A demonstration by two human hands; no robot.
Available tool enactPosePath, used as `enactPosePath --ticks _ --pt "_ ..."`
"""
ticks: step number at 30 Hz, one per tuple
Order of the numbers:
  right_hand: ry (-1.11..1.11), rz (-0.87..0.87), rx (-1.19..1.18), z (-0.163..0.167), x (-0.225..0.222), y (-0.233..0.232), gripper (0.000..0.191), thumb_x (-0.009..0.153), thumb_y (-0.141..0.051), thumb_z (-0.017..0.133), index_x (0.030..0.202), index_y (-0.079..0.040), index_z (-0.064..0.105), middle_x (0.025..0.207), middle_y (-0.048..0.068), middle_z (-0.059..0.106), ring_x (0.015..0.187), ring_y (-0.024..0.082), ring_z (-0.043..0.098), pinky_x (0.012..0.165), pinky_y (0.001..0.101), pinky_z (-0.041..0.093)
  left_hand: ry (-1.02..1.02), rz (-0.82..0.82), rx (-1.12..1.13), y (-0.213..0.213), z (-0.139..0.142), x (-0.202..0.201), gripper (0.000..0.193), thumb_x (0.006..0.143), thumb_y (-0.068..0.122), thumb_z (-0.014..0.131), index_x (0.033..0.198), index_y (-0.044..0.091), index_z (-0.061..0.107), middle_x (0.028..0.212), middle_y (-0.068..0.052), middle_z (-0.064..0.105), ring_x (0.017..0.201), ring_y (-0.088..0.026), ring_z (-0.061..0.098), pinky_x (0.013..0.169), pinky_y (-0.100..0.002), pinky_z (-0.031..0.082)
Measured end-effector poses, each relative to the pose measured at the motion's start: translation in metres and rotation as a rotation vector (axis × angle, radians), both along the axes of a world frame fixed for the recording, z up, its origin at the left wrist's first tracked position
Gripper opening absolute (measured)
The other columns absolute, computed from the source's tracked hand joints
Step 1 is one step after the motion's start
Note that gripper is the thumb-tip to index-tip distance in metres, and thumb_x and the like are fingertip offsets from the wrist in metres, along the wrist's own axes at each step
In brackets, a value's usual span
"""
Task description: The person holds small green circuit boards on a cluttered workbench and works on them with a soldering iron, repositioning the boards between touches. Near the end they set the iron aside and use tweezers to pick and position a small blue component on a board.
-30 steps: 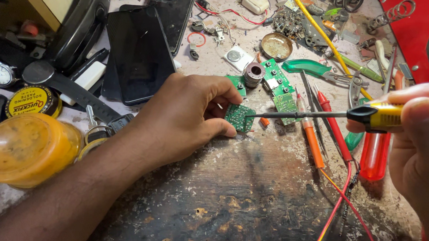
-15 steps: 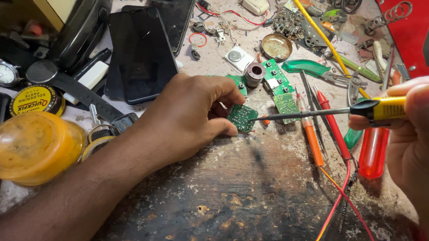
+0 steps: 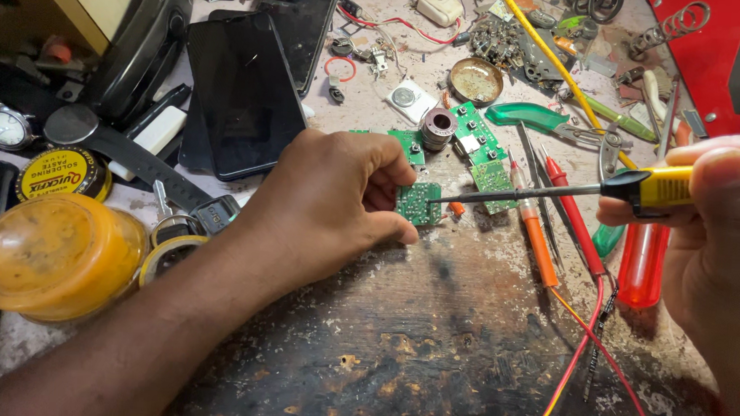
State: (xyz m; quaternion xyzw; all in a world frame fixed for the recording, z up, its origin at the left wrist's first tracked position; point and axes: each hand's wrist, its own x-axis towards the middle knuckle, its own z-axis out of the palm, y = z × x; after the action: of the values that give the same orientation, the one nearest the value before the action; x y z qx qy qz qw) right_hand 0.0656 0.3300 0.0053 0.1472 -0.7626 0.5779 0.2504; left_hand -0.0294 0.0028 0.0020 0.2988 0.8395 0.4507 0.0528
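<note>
Fingers of my left hand (image 3: 328, 197) pinch the small green circuit board (image 3: 418, 203); my right hand (image 3: 719, 226) grips the soldering iron (image 3: 641, 188), whose tip should rest steady and light.

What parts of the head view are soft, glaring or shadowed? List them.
Head view: right hand looms close and soft at the frame edge; small green circuit board in the left hand stays sharp; dark phone screen shows mild sheen; soft shadow lies on the worn bench under the left forearm.

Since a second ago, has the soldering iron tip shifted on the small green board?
No. The soldering iron tip still touches the small green board, left of the orange-handled tool.
</note>
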Motion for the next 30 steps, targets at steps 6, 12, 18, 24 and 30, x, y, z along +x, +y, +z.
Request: enactPosePath --ticks 6,12,18,24,30 --pt "0.004 -0.028 -0.028 -0.002 -0.002 -0.002 0.039 0.116 -0.037 0.067 0.111 0.000 0.055 0.093 0.015 0.066 0.080 0.027 0.073 0.075 0.0400 0.067 0.036 0.016 0.007 0.002 -0.002 0.004 0.041 0.064 0.023 0.094 0.094 0.004 0.072 0.081 -0.005 0.077 0.074 -0.010 0.077 0.069 -0.027 0.064" --pt "0.006 -0.036 -0.058 -0.005 0.000 -0.005 0.038 0.117 -0.036 0.065 0.113 0.000 0.053 0.097 0.014 0.065 0.083 0.025 0.072 0.078 0.0403 0.067 0.024 0.050 -0.018 0.003 -0.002 0.004 0.042 0.063 0.026 0.095 0.091 0.005 0.072 0.079 -0.004 0.077 0.073 -0.010 0.077 0.068 -0.027 0.063" --pt "-0.014 -0.008 -0.090 -0.008 -0.003 0.005 0.042 0.120 -0.041 0.061 0.116 0.000 0.054 0.096 0.015 0.066 0.083 0.025 0.073 0.082 0.0390 0.066 0.023 0.083 -0.021 0.001 -0.001 0.002 0.045 0.060 0.029 0.096 0.089 0.006 0.072 0.076 -0.004 0.077 0.072 -0.011 0.077 0.067 -0.028 0.063" --pt "-0.017 -0.018 -0.006 -0.020 -0.001 0.028 0.046 0.121 -0.043 0.060 0.113 0.002 0.055 0.094 0.015 0.066 0.082 0.026 0.073 0.080 0.0393 0.066 0.041 0.069 -0.056 0.002 0.000 0.002 0.047 0.060 0.029 0.096 0.090 0.005 0.069 0.076 -0.005 0.077 0.072 -0.013 0.077 0.065 -0.030 0.062" --pt "-0.013 -0.024 -0.012 -0.027 -0.001 0.050 0.042 0.125 -0.041 0.057 0.112 -0.001 0.055 0.094 0.012 0.064 0.081 0.022 0.071 0.080 0.0396 0.064 0.036 0.062 -0.070 -0.001 0.001 0.003 0.043 0.063 0.027 0.094 0.091 0.006 0.069 0.076 -0.005 0.077 0.072 -0.013 0.077 0.066 -0.031 0.061"
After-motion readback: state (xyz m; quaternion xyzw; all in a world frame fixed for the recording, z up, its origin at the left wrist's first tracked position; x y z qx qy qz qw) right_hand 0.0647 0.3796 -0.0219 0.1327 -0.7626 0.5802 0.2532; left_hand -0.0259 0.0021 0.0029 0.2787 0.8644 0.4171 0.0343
